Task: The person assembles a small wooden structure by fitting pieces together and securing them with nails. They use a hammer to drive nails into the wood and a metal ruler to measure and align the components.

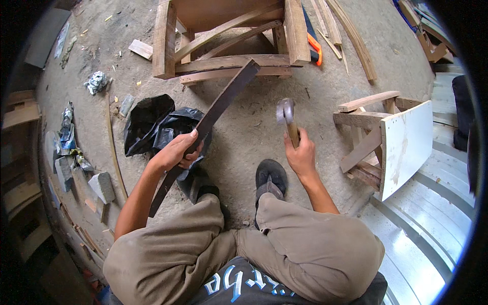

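Note:
My left hand (178, 151) is closed around the middle of a long, dark, flat wooden slat (226, 100). The slat slants from beside my left knee up to the wooden frame (163, 43) ahead, where its far end overlaps the frame's lower rail; whether they touch I cannot tell. A hammer (286, 112) is gripped by its wooden handle in my right hand (301, 154), metal head upward, above the bare floor. Under and beside the slat lies a crumpled black plastic bag (145, 124), partly hidden by my left hand.
To the right, a small wooden stool (406, 147) with a white top lies on its side beside corrugated metal sheets (422, 229). An orange-handled saw (315, 49) and long wood strips (356, 40) lie far right. Concrete blocks (102, 187) and scraps sit left.

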Demonstrator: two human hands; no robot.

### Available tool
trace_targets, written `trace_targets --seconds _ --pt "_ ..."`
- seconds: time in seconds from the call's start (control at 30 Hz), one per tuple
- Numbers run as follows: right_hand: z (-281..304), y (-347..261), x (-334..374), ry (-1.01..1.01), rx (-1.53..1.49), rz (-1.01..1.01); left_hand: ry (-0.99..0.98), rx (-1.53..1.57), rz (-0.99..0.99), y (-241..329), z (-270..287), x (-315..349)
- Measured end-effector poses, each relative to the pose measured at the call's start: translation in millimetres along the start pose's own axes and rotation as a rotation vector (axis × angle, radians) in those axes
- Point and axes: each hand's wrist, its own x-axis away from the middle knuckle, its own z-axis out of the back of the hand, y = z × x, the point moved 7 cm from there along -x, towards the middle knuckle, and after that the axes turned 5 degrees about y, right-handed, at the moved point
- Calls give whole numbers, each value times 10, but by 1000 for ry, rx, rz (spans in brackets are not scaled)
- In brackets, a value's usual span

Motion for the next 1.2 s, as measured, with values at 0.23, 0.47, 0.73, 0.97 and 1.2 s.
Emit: trace_targets --seconds 0.23,0.47,0.73,0.97,1.2 --pt "-162 349 246 -16 28 -64 -41 43 39 40 -24 43" --pt "-195 201 138 74 343 217 -103 64 126 -65 -51 -19" --pt "-19 -812 -559 61 -658 47 -223 -64 133 -82 -266 -23" --pt "-25 -492 -742 144 -680 96 -248 -137 180 -17 -342 -20" --pt "3 -47 -780 139 -1114 -186 -263 -224 61 129 -312 -26"
